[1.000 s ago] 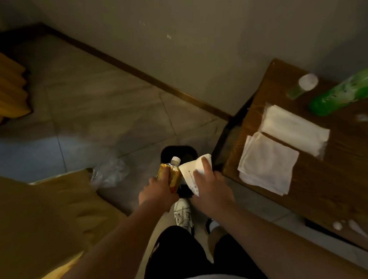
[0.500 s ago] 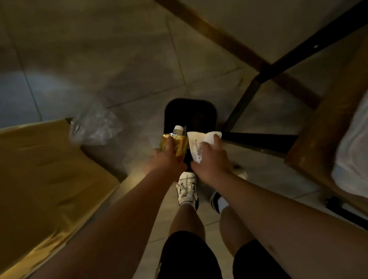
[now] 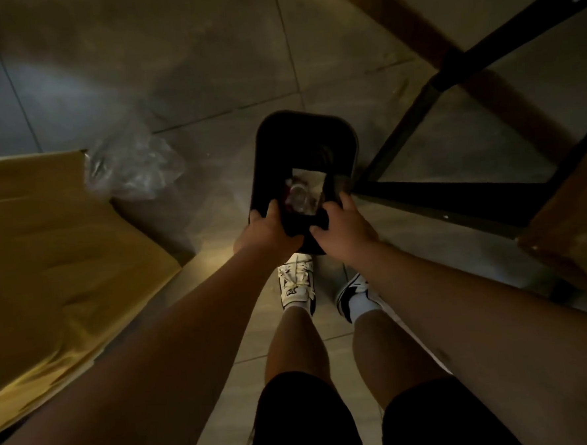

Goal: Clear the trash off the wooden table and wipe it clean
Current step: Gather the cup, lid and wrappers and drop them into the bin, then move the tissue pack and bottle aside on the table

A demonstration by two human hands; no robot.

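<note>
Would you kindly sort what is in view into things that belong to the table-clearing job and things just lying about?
Job:
- black bin
- trash inside it
- left hand and right hand, both at the bin's near rim
- wooden table

Lying about:
- clear plastic bag
- cardboard

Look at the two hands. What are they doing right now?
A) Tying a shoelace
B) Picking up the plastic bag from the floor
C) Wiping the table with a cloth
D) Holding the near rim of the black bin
D: the left hand and right hand both grip the near edge of the black trash bin, which stands on the floor with trash showing inside it.
</note>
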